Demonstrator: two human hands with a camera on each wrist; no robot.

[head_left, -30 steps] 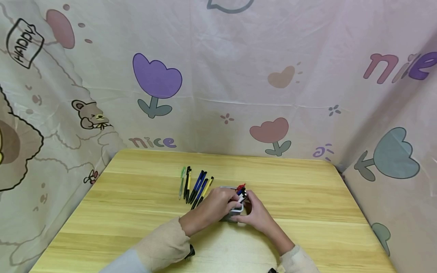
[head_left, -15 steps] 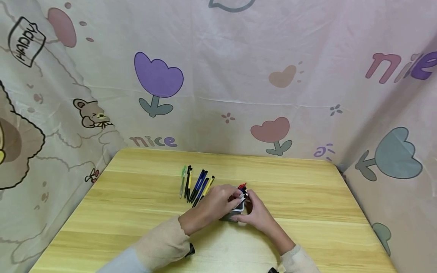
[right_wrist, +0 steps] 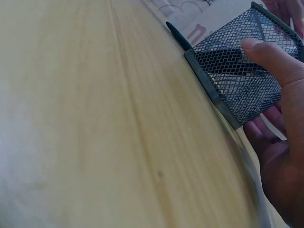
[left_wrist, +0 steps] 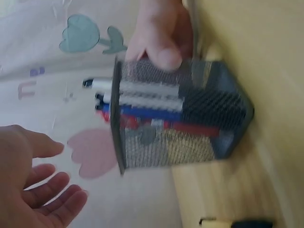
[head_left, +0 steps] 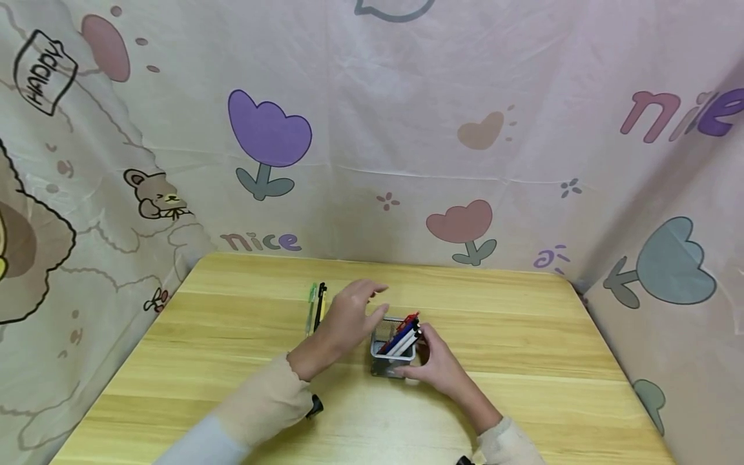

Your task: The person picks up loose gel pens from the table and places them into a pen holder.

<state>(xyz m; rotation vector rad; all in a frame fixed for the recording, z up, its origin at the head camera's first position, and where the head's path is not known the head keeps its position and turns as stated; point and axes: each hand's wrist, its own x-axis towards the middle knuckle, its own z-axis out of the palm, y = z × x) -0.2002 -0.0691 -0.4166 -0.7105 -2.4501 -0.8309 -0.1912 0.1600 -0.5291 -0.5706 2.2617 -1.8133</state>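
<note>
A square wire-mesh pen holder stands on the table, with several pens leaning in it: white, blue and red. My right hand grips the holder's right side, thumb at the front; in the right wrist view the thumb presses the mesh wall. My left hand hovers left of the holder, over the loose pens, fingers apart and holding nothing. The left wrist view shows that hand beside the holder's rim. A green pen and a black pen lie beyond it; it hides other pens.
The wooden table reaches back to a printed curtain, which also hangs at both sides. At the bottom of the left wrist view a yellow-and-black pen lies on the table.
My left hand has come out of the pen holder, let go of a white pen in it and moved left over the loose pens. My right hand stays on the holder.
</note>
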